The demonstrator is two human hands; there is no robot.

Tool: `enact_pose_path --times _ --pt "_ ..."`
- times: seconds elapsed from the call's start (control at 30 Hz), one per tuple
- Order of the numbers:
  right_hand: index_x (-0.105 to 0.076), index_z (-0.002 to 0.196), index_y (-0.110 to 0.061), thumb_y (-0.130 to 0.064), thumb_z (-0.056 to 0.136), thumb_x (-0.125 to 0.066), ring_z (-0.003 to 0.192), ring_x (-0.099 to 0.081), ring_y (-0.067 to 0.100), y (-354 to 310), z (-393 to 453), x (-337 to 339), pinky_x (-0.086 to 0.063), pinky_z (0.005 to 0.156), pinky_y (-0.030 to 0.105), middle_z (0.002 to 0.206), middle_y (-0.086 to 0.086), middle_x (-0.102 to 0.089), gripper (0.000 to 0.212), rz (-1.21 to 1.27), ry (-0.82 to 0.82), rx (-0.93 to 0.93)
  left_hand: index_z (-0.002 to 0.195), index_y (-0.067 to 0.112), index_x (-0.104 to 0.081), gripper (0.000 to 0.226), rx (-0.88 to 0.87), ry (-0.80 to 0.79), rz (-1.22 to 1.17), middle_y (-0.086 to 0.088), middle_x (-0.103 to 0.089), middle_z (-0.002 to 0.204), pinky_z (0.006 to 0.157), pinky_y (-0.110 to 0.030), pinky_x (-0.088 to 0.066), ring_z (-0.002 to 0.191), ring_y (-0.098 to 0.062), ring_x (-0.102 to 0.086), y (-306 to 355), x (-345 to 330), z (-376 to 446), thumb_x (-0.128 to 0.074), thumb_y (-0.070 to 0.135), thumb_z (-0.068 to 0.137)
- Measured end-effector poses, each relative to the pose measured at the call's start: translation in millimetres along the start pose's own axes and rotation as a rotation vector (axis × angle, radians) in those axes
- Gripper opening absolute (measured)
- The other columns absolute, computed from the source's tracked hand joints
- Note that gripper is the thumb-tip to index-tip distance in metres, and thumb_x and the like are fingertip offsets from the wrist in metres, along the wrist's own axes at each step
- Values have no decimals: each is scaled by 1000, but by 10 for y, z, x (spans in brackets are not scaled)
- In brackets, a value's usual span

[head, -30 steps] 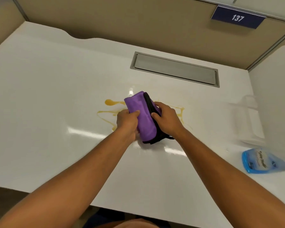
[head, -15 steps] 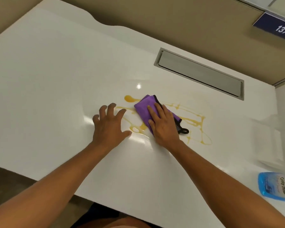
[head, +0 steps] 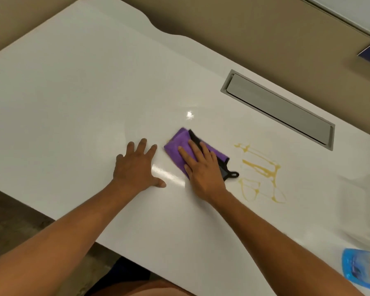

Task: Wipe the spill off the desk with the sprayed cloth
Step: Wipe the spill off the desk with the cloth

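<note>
Wiping underway: right hand (head: 203,174) pressed flat, fingers spread, on folded purple cloth (head: 176,144) left of the yellow spill (head: 260,171), left hand (head: 135,167) open, bracing desk (head: 73,103); next stroke likely needs sweeping right.

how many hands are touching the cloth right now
1. The right hand lies flat on the purple cloth, pressing it to the desk. The left hand rests flat on bare desk just left of the cloth, apart from it.
</note>
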State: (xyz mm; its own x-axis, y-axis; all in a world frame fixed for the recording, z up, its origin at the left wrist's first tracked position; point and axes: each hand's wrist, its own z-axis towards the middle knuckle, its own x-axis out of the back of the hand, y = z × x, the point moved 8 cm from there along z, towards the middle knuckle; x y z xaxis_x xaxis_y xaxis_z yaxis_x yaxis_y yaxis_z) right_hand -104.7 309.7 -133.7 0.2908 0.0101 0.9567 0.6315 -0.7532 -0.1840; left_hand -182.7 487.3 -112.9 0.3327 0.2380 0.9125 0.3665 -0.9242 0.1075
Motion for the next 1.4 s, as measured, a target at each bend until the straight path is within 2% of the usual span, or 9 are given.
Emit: enact_pose_path --times 0.13,0.27,0.4,0.53,0.67,0.87,1.0,1.13,1.4 --pt "-24 165 -40 -29 107 -43 160 -19 37 205 -633 -75 -24 126 55 175 4 -21 62 -12 -14 36 164 36 -14 130 0 8 -12 2 -7 174 112 -52 -43 158 -33 -14 -11 5 -5 -69 90 59" --pt "-39 161 -29 -27 108 -48 151 -36 42 681 -315 201 -34 120 52 169 14 -33 54 -49 104 -150 164 38 -13 130 -8 22 -1 4 -6 175 111 -50 -42 158 -29 -14 -23 7 -16 -65 93 59" --pt "-22 165 -35 -36 111 -37 151 -29 39 652 462 397 -31 120 56 174 8 -18 57 -34 121 -325 166 32 -9 137 -5 45 -12 7 -8 175 109 -48 -43 158 -25 -16 -42 17 -39 -65 94 57" --pt "-20 164 -41 -42 111 -33 151 -27 38 69 713 329 -32 117 55 175 3 -16 55 -91 79 -147 166 20 -3 151 26 89 -58 6 -20 172 106 -46 -45 156 -24 -23 -69 20 -66 -72 91 52" --pt "-21 164 -43 -40 109 -43 153 -26 41 -345 259 54 -31 118 57 176 2 -16 60 -81 13 0 166 20 0 155 33 89 -86 4 -23 172 108 -47 -44 157 -25 -23 -88 -14 -54 -74 90 50" --pt "-35 160 -44 -24 101 -57 149 -38 42 -127 -595 -114 -39 109 55 173 2 -29 66 -48 -2 78 165 17 -6 153 38 72 -83 2 -30 170 109 -47 -44 157 -24 -23 -96 -34 -25 -76 89 50" --pt "-30 162 -44 -26 107 -46 148 -34 40 384 -162 144 -38 111 51 175 1 -20 60 -118 46 -71 163 17 -9 150 35 68 -61 5 -31 167 103 -46 -46 154 -23 -25 -77 17 -54 -74 90 50" --pt "-23 164 -38 -35 112 -37 143 -35 41 558 630 465 -39 108 55 174 6 -18 54 -120 112 -257 164 22 -15 141 19 10 -60 9 -10 175 113 -50 -41 160 -23 -14 -60 -3 -61 -72 90 55" --pt "-21 163 -45 -42 108 -42 144 -33 40 -274 506 174 -40 107 53 175 2 -15 58 -149 31 -46 166 24 -13 143 32 -1 -88 11 -3 176 118 -52 -36 162 -23 -7 -91 -54 -58 -70 92 54"
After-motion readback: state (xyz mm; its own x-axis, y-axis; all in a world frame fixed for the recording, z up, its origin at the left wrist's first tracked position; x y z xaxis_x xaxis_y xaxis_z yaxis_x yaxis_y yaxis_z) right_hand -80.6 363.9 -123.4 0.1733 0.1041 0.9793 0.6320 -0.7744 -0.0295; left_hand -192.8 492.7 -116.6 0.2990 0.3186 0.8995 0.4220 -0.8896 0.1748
